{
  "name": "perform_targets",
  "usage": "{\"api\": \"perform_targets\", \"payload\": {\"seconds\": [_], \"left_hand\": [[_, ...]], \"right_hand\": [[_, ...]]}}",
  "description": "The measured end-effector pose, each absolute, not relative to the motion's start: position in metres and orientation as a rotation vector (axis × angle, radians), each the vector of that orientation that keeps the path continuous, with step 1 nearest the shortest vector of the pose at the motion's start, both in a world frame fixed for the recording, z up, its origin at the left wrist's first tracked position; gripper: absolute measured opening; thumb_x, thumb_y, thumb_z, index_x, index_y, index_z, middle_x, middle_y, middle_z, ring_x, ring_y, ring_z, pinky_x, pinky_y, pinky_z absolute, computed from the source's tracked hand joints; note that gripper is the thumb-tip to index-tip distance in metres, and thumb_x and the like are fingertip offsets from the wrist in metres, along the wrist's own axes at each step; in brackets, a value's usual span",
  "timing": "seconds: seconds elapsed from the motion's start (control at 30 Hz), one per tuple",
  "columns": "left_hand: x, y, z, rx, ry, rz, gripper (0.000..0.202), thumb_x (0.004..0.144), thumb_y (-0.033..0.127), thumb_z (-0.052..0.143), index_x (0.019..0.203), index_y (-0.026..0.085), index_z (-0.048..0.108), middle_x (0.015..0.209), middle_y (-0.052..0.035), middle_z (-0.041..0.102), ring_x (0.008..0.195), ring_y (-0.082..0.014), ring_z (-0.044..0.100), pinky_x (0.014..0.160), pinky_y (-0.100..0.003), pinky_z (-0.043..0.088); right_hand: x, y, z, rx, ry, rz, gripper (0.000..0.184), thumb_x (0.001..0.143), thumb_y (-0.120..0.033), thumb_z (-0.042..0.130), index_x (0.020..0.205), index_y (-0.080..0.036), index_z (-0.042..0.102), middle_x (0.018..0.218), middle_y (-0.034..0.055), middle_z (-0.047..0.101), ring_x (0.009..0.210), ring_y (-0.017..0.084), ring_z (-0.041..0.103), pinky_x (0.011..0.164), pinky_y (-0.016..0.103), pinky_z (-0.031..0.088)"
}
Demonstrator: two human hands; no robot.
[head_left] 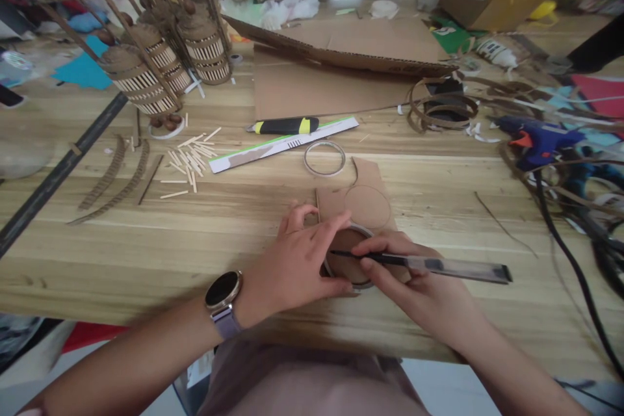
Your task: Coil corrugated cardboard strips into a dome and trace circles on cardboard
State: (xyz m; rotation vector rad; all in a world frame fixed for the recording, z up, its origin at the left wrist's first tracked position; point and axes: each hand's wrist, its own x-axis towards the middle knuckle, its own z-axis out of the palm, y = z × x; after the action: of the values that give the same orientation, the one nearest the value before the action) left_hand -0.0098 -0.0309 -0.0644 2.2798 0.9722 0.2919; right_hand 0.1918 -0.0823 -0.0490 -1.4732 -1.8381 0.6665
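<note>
My left hand (297, 260) presses down on a round ring (363, 231) that lies on a small cardboard piece (371, 177) near the table's front edge. Its fingers curl over the ring's left rim. My right hand (414, 283) grips a black pen (439, 265), whose tip touches the cardboard inside the ring. A traced circle (366, 207) shows on the cardboard just beyond the ring. A watch sits on my left wrist.
A second ring (324, 158), a ruler (283, 144) and a yellow-black utility knife (285, 125) lie beyond. Wooden sticks (190, 159) and cardboard lanterns (160, 65) stand left. A blue glue gun (536, 140) with cables sits right. Large cardboard sheets (341, 58) lie at the back.
</note>
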Motion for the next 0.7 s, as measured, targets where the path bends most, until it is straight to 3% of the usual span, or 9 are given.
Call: {"api": "perform_targets", "payload": {"seconds": [0.27,0.43,0.7], "left_hand": [[-0.009,-0.031,-0.065,2.282,0.965,0.304,0.097,0.072,0.051,0.083,0.150,0.021,0.034,0.143,-0.0099,0.059,0.136,-0.0415,0.034,0.111,-0.061,0.027],[-0.010,-0.031,-0.064,2.288,0.950,0.292,0.096,0.074,0.047,0.084,0.150,0.019,0.033,0.143,-0.0097,0.059,0.135,-0.0410,0.032,0.113,-0.061,0.024],[-0.008,-0.030,-0.064,2.291,0.981,0.274,0.098,0.072,0.054,0.083,0.151,0.022,0.034,0.145,-0.0113,0.057,0.135,-0.0420,0.034,0.112,-0.064,0.025]], "right_hand": [[0.197,-0.072,-0.060,-1.476,-1.840,0.675,0.012,0.088,-0.027,0.059,0.091,-0.027,0.070,0.088,0.0019,0.078,0.082,0.022,0.074,0.074,0.036,0.060],[0.208,-0.071,-0.057,-1.531,-1.846,0.466,0.012,0.090,-0.029,0.059,0.088,-0.027,0.070,0.082,0.0015,0.077,0.077,0.023,0.073,0.070,0.038,0.057],[0.193,-0.083,-0.052,-1.431,-1.853,0.528,0.011,0.089,-0.023,0.059,0.088,-0.028,0.068,0.080,0.0004,0.075,0.072,0.020,0.070,0.066,0.034,0.054]]}}
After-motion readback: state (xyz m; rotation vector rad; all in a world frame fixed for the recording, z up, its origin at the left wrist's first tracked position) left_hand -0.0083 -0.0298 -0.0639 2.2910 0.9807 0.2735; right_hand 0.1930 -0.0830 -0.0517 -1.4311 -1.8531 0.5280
